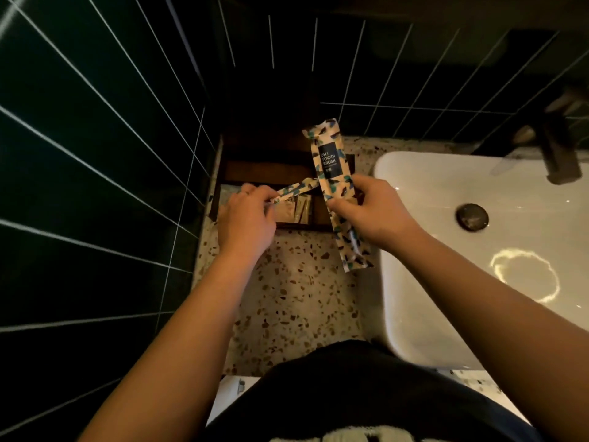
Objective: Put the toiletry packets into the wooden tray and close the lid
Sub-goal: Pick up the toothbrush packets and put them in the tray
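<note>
A dark wooden tray (264,173) sits on the speckled counter against the tiled corner, its lid raised at the back. Small beige packets (71,209) lie inside it. My right hand (366,208) grips a long patterned toothbrush packet (331,173) near its middle, held upright above the tray's right side. My left hand (245,215) pinches a second, narrower patterned packet (298,188) that is seen edge-on and points toward the first one. Both packets hang above the tray's opening.
A white basin (478,250) with a dark drain (471,216) fills the right side, with a dark tap (557,154) above it. Dark green tiled walls (95,154) close in on the left and behind. Terrazzo counter (296,298) lies in front of the tray.
</note>
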